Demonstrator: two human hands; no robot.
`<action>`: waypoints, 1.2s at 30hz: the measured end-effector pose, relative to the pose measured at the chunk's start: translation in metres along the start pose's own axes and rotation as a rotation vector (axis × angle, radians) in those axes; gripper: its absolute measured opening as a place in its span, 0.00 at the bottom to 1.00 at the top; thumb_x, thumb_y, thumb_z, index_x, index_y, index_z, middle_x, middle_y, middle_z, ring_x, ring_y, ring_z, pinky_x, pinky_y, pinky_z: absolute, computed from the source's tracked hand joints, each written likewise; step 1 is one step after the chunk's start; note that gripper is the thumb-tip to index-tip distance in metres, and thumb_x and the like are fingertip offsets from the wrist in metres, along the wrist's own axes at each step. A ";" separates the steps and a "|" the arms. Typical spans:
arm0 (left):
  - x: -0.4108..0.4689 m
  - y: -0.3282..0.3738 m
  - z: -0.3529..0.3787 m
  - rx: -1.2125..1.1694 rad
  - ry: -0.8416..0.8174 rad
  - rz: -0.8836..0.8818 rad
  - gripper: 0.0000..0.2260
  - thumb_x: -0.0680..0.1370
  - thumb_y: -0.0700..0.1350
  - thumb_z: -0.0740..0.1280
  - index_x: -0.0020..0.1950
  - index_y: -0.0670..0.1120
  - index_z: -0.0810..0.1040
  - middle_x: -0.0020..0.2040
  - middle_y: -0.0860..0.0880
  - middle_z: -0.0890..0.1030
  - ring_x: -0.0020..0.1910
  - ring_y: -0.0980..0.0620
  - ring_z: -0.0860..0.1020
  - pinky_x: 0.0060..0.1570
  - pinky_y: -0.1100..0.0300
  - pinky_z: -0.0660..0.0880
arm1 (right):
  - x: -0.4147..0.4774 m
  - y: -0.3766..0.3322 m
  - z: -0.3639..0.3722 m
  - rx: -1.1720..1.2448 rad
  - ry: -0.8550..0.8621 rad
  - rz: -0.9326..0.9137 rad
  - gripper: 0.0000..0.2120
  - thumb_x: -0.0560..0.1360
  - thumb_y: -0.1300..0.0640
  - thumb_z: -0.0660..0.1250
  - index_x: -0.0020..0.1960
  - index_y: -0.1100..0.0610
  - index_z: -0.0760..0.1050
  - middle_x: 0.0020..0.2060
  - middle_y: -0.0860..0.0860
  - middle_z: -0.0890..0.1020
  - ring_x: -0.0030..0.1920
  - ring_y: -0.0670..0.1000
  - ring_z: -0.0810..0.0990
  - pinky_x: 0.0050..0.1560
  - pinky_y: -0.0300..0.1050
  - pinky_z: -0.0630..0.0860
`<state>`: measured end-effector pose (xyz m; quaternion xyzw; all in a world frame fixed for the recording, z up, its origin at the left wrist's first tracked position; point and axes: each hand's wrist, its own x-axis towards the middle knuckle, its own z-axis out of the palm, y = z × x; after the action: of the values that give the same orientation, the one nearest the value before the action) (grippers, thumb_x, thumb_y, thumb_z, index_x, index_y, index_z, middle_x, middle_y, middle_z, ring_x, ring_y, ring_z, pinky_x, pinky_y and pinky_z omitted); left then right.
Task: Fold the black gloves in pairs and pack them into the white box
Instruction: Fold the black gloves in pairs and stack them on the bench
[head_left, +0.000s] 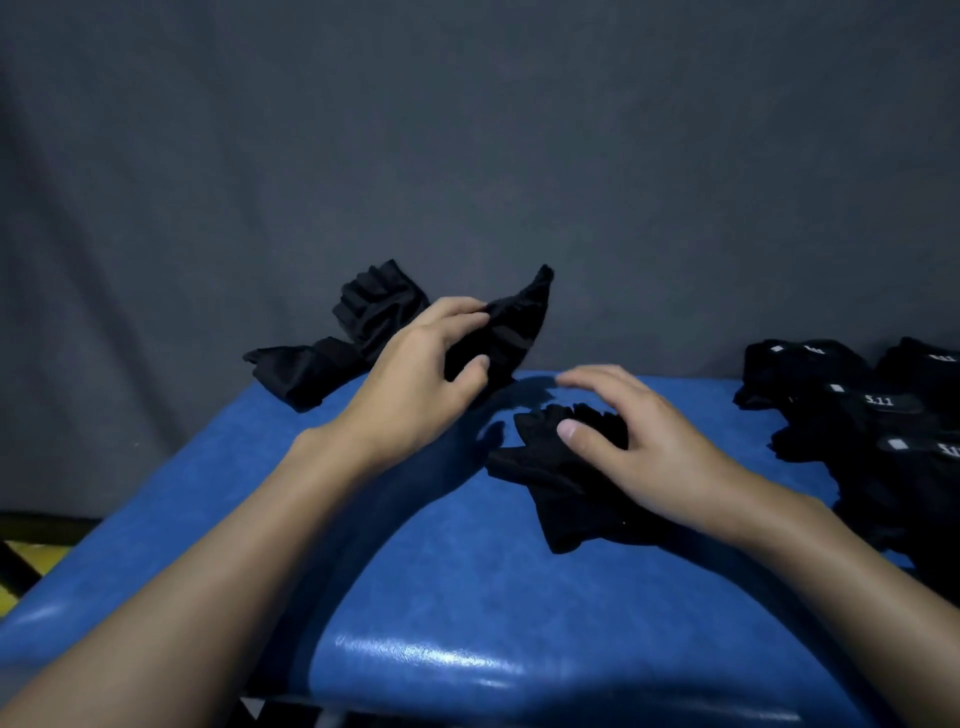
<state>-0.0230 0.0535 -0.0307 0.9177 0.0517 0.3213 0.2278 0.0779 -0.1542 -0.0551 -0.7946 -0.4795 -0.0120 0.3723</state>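
The left hand (421, 364) pinches one black glove, the lifted glove (511, 322), between the thumb and the curled fingers. This glove is raised above the blue table (441, 597) and its free end points up and away from the hand. The right hand (639, 441) lies with relaxed, slightly spread fingers on a second glove, the flat glove (561, 499). Its thumb and palm press on the glove and it does not grasp it. The flat glove lies on the table under this hand and just beside the left hand. A pile of gloves (857, 415) lies to the outer side of the right hand, near it. Some loose gloves (358, 322) lie just beyond the left hand, at the far table edge, before a grey cloth (467, 130).
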 end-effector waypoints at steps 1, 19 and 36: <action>-0.001 0.005 -0.002 -0.057 0.045 0.012 0.17 0.80 0.43 0.68 0.68 0.45 0.77 0.69 0.57 0.74 0.68 0.63 0.71 0.69 0.69 0.65 | 0.000 -0.002 -0.002 0.026 0.038 -0.006 0.21 0.77 0.47 0.64 0.69 0.46 0.68 0.64 0.37 0.70 0.64 0.33 0.67 0.65 0.30 0.64; -0.015 0.039 -0.003 -0.325 0.080 0.114 0.22 0.70 0.43 0.76 0.63 0.47 0.80 0.60 0.54 0.78 0.59 0.56 0.76 0.60 0.64 0.73 | 0.002 -0.029 -0.027 0.504 0.256 -0.159 0.19 0.78 0.72 0.61 0.63 0.55 0.75 0.62 0.45 0.75 0.60 0.44 0.77 0.58 0.37 0.74; -0.019 0.053 0.000 -0.658 0.215 -0.006 0.14 0.81 0.35 0.64 0.63 0.48 0.69 0.36 0.52 0.82 0.36 0.53 0.81 0.38 0.60 0.77 | -0.006 -0.036 -0.025 0.661 0.208 -0.023 0.19 0.75 0.72 0.66 0.63 0.60 0.76 0.53 0.52 0.83 0.52 0.43 0.82 0.51 0.35 0.78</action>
<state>-0.0401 0.0015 -0.0176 0.7557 -0.0281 0.4150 0.5059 0.0554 -0.1644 -0.0184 -0.6202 -0.4256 0.0587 0.6563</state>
